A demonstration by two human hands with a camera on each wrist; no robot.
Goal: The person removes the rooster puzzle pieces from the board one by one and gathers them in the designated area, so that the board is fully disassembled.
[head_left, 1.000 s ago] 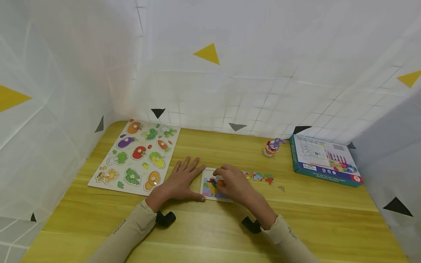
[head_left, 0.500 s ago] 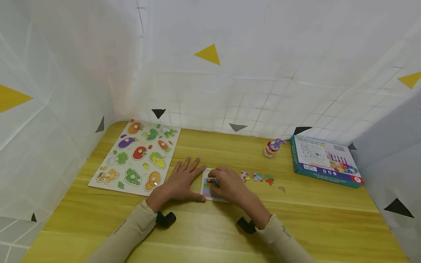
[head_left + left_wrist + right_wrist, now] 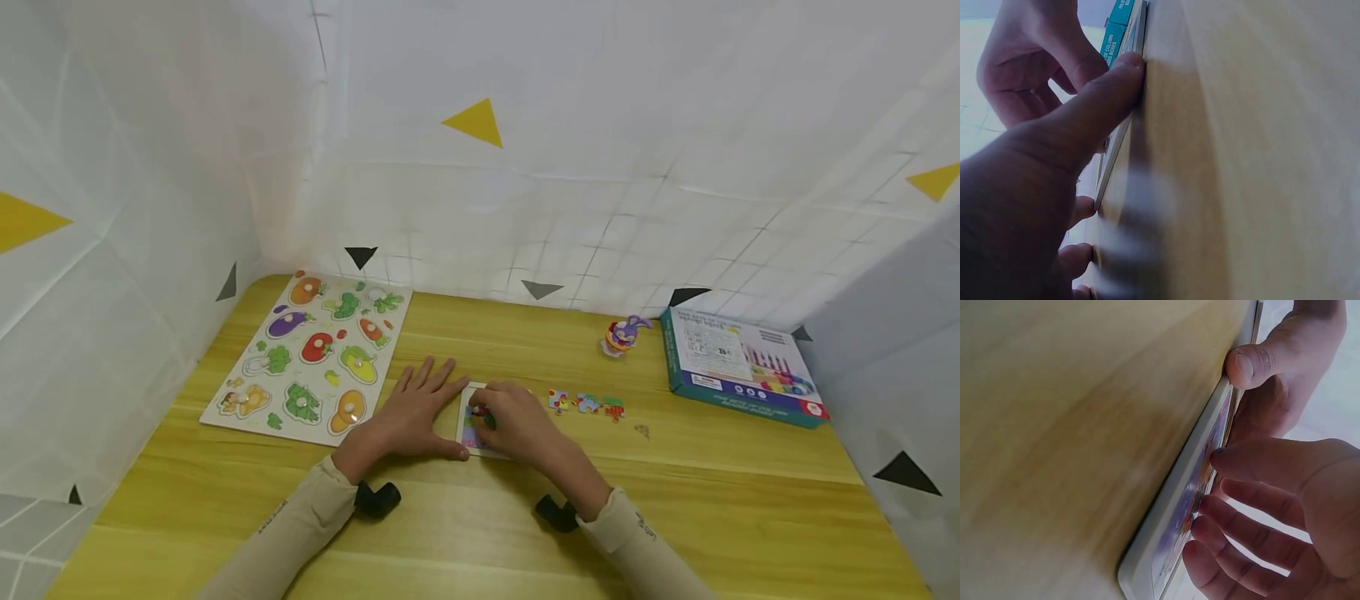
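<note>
Framed jigsaw puzzle (image 3: pixel 472 435), flat on tabletop (image 3: pixel 480 533).
Left hand (image 3: pixel 408 422): fingers spread, thumb and forefinger at puzzle's left corners. Right hand (image 3: pixel 519 425): bent fingers on puzzle; whether pinching, indeterminable. Right of puzzle: three loose jigsaw pieces (image 3: pixel 588 403). Left of puzzle: vegetable peg board (image 3: pixel 306 373).

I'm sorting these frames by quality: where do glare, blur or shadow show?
Head view: pale sheen on the near tabletop; left wrist view: left hand dim, soft-edged shadows beside it; right wrist view: pale backdrop washed out, tabletop grain soft.
</note>
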